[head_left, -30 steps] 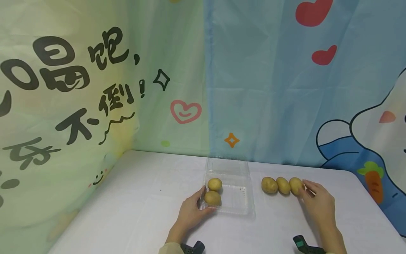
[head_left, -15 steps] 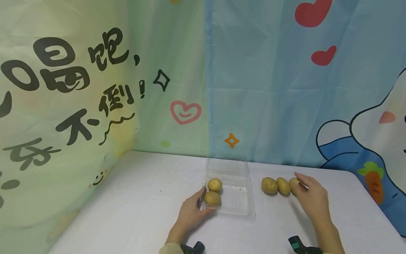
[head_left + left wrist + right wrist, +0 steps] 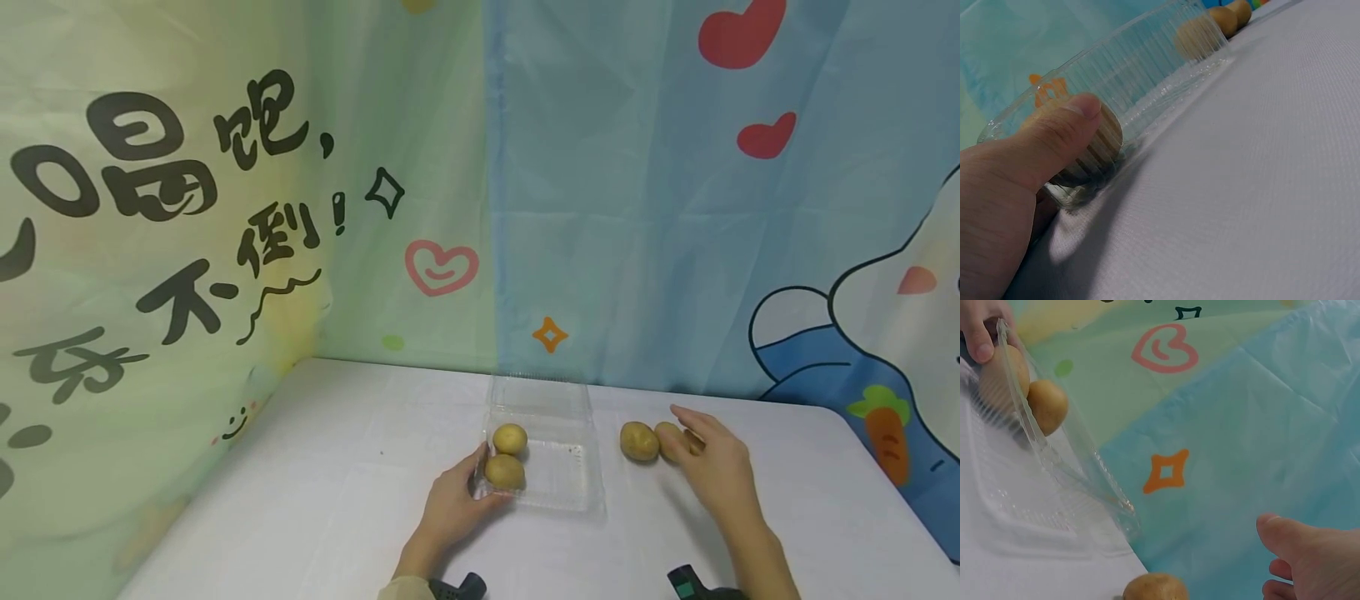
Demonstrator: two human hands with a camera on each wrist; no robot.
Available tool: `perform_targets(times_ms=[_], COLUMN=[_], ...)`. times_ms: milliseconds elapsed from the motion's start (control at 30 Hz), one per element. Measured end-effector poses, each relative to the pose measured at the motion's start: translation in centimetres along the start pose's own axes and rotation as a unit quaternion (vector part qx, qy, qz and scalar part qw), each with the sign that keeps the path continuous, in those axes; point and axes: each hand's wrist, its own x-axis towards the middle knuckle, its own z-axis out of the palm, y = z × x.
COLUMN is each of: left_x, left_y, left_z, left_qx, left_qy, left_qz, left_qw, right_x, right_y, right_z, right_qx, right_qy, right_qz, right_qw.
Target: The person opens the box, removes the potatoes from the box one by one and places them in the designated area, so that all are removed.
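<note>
A clear plastic clamshell box [image 3: 558,479] stands on the table with its lid [image 3: 542,398] folded back. Two potatoes, one farther back [image 3: 510,438] and one nearer [image 3: 505,472], lie along its left side. My left hand [image 3: 453,502] grips the box's near left corner, thumb [image 3: 1063,134] against the front wall. To the right, three potatoes sit in a row: a left one [image 3: 639,442], a middle one [image 3: 667,439] and a right one partly hidden by my right hand [image 3: 716,471]. In the right wrist view, that hand [image 3: 1319,556] holds nothing, its fingers loosely bent.
White cloth covers the table [image 3: 330,500]. Behind it hangs a printed curtain [image 3: 600,208] with hearts, lettering and a cartoon figure. Dark devices [image 3: 459,587] are strapped at both wrists.
My right hand has moved left from the rightmost potato, passing over it toward the middle one. The potatoes have stayed in place, and my left hand keeps its grip on the box.
</note>
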Motion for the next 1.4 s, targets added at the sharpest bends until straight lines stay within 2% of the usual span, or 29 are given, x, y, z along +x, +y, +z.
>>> perform_targets(times_ms=[333,533,633,933,1200,1400], left_x=[0.0,-0.1,-0.2,-0.1,0.2,-0.1], left_y=[-0.1,-0.1,0.1,0.1,0.1,-0.2], left_z=[0.2,0.1,0.0,0.1,0.4,0.2], left_qx=[0.0,0.002,0.002,-0.004,-0.008,0.001], left_qy=[-0.003,-0.006,-0.008,-0.009,-0.006,-0.007], left_qz=[-0.006,-0.007,-0.011,-0.012,-0.008,-0.01], left_qw=[1.0,1.0,0.9999,0.9999,0.9999,0.9999], right_x=[-0.2,-0.4,-0.6,-0.6,-0.8,-0.6], right_y=[-1.2,-1.9,-2.2,-3.2,-4.2,-5.7], right_z=[0.7,1.4,1.7,2.5,3.4,4.7], right_qx=[-0.008,-0.008,-0.008,-0.011,-0.015,-0.027], right_qy=[0.007,0.043,0.047,-0.009,-0.045,-0.081], right_qz=[-0.027,-0.079,-0.095,-0.081,-0.089,-0.095], right_qw=[0.9996,0.9959,0.9943,0.9966,0.9949,0.9918])
